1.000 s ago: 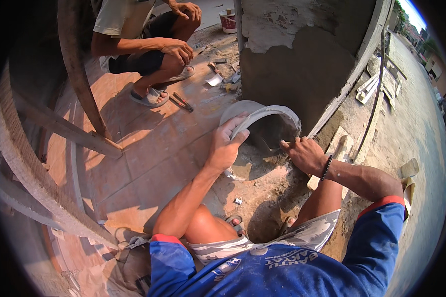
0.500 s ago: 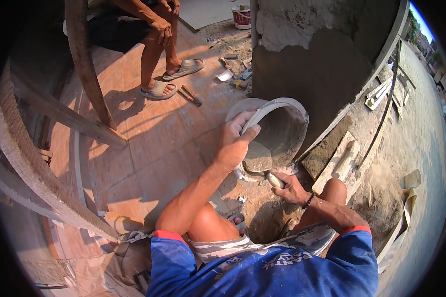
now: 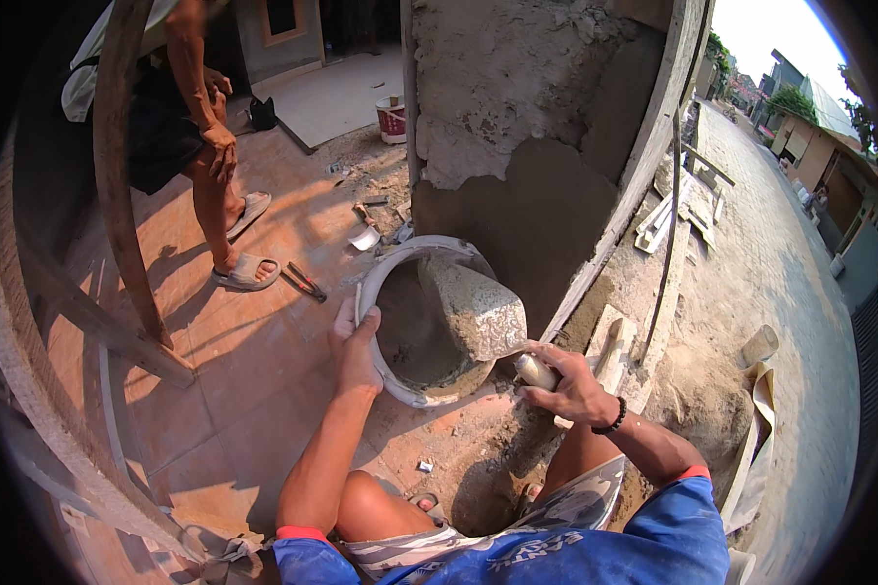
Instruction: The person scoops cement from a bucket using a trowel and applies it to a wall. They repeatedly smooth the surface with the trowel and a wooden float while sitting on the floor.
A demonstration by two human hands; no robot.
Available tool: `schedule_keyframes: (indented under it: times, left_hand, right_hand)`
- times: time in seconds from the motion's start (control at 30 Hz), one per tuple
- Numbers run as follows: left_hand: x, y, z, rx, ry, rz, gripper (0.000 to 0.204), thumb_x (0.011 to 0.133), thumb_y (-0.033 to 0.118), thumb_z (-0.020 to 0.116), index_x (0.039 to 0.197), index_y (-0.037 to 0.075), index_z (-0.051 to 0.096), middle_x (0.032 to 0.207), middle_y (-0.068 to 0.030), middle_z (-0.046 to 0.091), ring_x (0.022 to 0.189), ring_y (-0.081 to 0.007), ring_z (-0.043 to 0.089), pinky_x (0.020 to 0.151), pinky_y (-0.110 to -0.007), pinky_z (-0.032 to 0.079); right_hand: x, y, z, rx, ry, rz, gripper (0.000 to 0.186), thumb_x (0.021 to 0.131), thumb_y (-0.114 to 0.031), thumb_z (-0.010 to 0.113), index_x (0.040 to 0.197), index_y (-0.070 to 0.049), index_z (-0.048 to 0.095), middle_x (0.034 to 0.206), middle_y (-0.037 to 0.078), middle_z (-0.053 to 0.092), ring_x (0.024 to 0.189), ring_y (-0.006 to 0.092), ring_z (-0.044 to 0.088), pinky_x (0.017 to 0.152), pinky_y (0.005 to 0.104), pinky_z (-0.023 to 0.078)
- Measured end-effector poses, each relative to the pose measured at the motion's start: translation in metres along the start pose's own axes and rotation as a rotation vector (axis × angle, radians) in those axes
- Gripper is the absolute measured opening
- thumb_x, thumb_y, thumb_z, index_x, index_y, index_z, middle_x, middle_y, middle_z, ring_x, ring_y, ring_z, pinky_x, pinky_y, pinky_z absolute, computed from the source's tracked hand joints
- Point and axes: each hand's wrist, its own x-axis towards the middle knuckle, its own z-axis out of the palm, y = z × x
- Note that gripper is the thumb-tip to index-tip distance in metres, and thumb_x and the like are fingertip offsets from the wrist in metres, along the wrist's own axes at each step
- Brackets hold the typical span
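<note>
My left hand (image 3: 357, 349) grips the rim of a pale round bucket (image 3: 384, 378), thumb over the edge. Grey mortar (image 3: 410, 336) coats the bucket's inside. In my right hand (image 3: 568, 386) is the handle of a trowel (image 3: 488, 317), its broad blade smeared with mortar and held over the bucket's mouth. Whether the blade touches the bucket's right rim I cannot tell. Behind the bucket rises a wall (image 3: 546, 210), dark with wet mortar low down and paler above.
A person (image 3: 205, 146) with hands at the knee is at the left, behind wooden props (image 3: 132, 195). Pliers (image 3: 304, 282) lie on the tiles. A red-and-white pail (image 3: 392, 119) stands farther back. Boards (image 3: 610, 356) and a sand heap (image 3: 702, 400) are at right, beside the paved street.
The bucket has turned from tipped to more upright, its mouth now facing me. The trowel has come up out of it to the rim. My view has swung right and up.
</note>
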Motion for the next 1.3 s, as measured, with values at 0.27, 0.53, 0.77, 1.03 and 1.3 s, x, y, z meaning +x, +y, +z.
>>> schedule_keyframes:
  times: [0.27,0.53,0.77,1.03,1.3]
  left_hand:
    - [0.004,-0.006,-0.006,-0.082,-0.005,0.039,0.033,0.091,0.002,0.057,0.123,-0.002,0.056,0.112,-0.0043,0.060,0.103,-0.0114,0.052,0.093,-0.025,0.038]
    - [0.009,-0.014,-0.005,-0.011,-0.018,0.049,0.030,0.090,0.005,0.058,0.120,-0.002,0.058,0.108,-0.0032,0.060,0.100,-0.0111,0.051,0.091,-0.025,0.037]
    - [0.012,-0.019,-0.008,-0.003,-0.035,0.063,0.031,0.089,0.009,0.061,0.118,-0.001,0.059,0.103,-0.0021,0.060,0.098,-0.0114,0.051,0.090,-0.026,0.038]
    - [0.015,-0.026,-0.017,-0.004,-0.036,0.028,0.028,0.089,0.008,0.062,0.115,-0.002,0.060,0.098,-0.0005,0.057,0.092,-0.0101,0.049,0.087,-0.024,0.037]
    - [0.018,-0.031,-0.020,0.010,-0.060,-0.013,0.027,0.090,0.006,0.060,0.116,-0.001,0.060,0.098,0.0006,0.057,0.091,-0.0086,0.048,0.087,-0.023,0.037]
  right_hand:
    - [0.010,-0.064,-0.056,0.044,-0.002,0.065,0.054,0.088,-0.020,0.069,0.130,0.008,0.047,0.098,0.014,0.061,0.077,0.0186,0.063,0.069,0.0317,0.051]
    - [0.032,-0.058,-0.078,0.653,0.314,0.341,0.053,0.092,-0.019,0.063,0.137,0.002,0.043,0.080,0.008,0.059,0.060,0.0144,0.061,0.051,0.0275,0.051]
    - [0.031,-0.077,-0.089,0.713,0.445,0.247,0.053,0.092,-0.019,0.062,0.136,0.002,0.043,0.077,0.011,0.061,0.055,0.0157,0.060,0.044,0.0265,0.050]
    - [0.010,-0.095,-0.112,0.714,0.502,0.236,0.056,0.091,-0.018,0.060,0.140,0.000,0.041,0.080,0.015,0.062,0.053,0.0172,0.061,0.041,0.0263,0.050]
    - [-0.030,-0.118,-0.129,0.491,0.588,0.292,0.060,0.088,-0.023,0.060,0.140,0.002,0.042,0.078,0.015,0.061,0.049,0.0154,0.058,0.040,0.0250,0.048]
